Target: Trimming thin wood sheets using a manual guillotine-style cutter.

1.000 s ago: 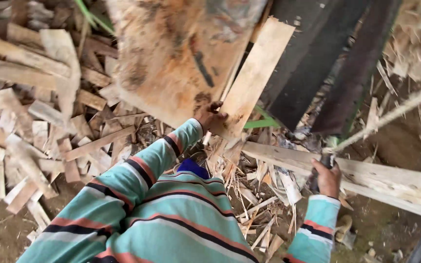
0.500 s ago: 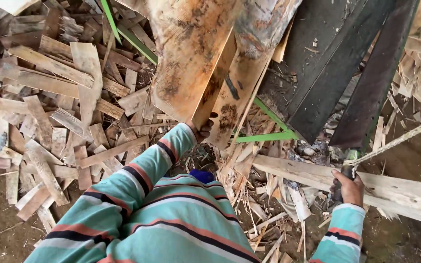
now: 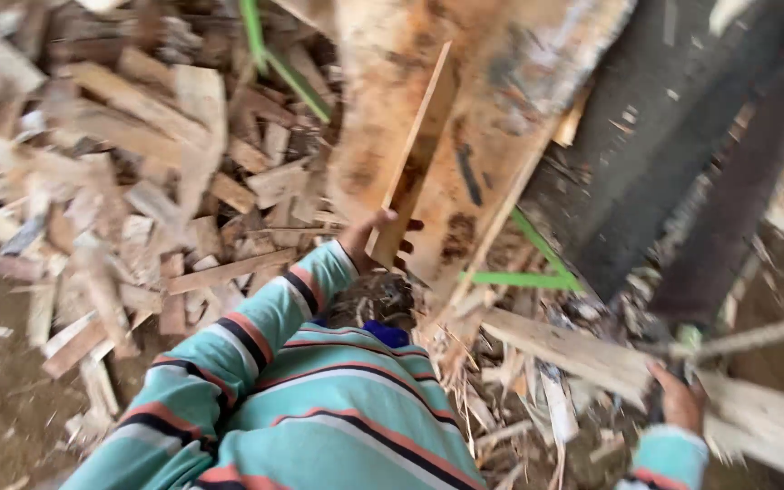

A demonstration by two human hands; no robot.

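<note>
Left hand gripping a thin plank against the slab; scrap-wood heap alongside.

A narrow, pale wooden slat is held by its lower end, standing steeply tilted with its upper end leaning away. It is laid against a broad, orange-stained wooden slab. A thin tool handle, blurred, is gripped low at right.
</note>
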